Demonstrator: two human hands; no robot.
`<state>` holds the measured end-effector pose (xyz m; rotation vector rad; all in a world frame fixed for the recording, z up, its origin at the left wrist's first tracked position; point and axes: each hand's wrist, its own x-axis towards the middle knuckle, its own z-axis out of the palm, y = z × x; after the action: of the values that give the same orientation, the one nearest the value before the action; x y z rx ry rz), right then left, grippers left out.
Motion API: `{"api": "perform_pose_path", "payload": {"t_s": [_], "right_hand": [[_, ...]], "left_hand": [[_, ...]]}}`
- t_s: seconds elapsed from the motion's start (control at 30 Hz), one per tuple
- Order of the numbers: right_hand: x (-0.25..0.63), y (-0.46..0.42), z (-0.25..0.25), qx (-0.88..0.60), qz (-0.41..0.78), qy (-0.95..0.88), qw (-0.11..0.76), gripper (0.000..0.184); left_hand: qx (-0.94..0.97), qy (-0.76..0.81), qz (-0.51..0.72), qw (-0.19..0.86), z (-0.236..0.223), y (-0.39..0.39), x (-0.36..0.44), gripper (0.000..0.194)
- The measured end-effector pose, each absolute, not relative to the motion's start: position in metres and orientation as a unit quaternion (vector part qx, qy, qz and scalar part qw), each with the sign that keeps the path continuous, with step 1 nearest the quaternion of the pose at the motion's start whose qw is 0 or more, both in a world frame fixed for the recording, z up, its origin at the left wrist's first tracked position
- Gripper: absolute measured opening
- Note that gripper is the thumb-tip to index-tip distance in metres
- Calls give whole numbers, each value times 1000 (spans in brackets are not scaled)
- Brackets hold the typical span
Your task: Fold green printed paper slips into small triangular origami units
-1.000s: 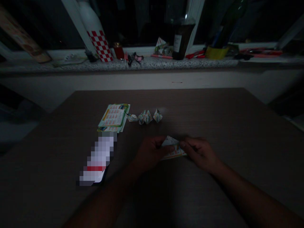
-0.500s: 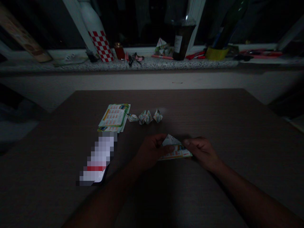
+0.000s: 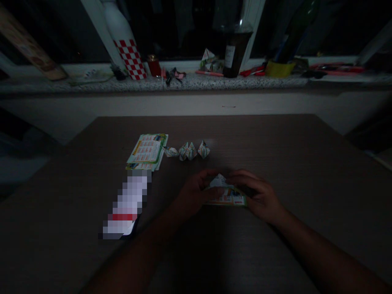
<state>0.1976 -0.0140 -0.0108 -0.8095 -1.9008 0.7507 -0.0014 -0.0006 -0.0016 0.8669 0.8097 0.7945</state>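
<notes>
A printed paper sheet [image 3: 228,199] with a folded, pointed top lies low over the table between my hands. My left hand [image 3: 193,192] grips its left side, thumb on the printed front and fingers behind. My right hand [image 3: 260,195] is closed around the right side, with its fingers arched over the top edge and its thumb near the lower right corner. Part of the white point is hidden by the fingers. Beyond the hands, several small folded paper pieces [image 3: 203,150] stand in a row. To their left is a stack of printed sheets [image 3: 146,149].
A phone [image 3: 134,196] with a blurred-out screen lies left of my left forearm. At the back, a stone window sill [image 3: 196,81] carries a red-checked white bottle [image 3: 130,57], a dark cup [image 3: 234,53], a yellow holder [image 3: 279,68] and small clutter. The room is dim.
My right hand's fingers have swung up and over the top of the sheet, from pinching its right end. The paper's point now sits slightly lower and flatter. My left hand has barely moved.
</notes>
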Motion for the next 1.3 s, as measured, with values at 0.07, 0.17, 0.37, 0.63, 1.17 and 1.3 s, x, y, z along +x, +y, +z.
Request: {"api": "perform_pose_path", "payload": {"t_s": [0.07, 0.17, 0.37, 0.63, 1.17, 1.3], "right_hand": [[198, -14, -9, -328, 299, -774, 452, 22], [198, -13, -8, -338, 294, -769, 456, 17], [197, -14, -9, -350, 308, -760, 453, 14], [197, -10, -10, -362, 304, -783, 405, 18], [201, -4, -21, -428, 190, -816, 340, 30], [206, -5, -14, -424, 177, -842, 283, 25]], "left_hand": [[402, 371, 360, 756, -2, -1, -1, 50], [435, 358, 351, 748, -1, -1, 1, 44], [537, 392, 354, 658, 2, -4, 3, 31], [670, 430, 322, 512, -5, 2, -6, 41], [868, 432, 156, 186, -4, -1, -11, 26], [871, 448, 135, 148, -2, 0, -13, 25]]}}
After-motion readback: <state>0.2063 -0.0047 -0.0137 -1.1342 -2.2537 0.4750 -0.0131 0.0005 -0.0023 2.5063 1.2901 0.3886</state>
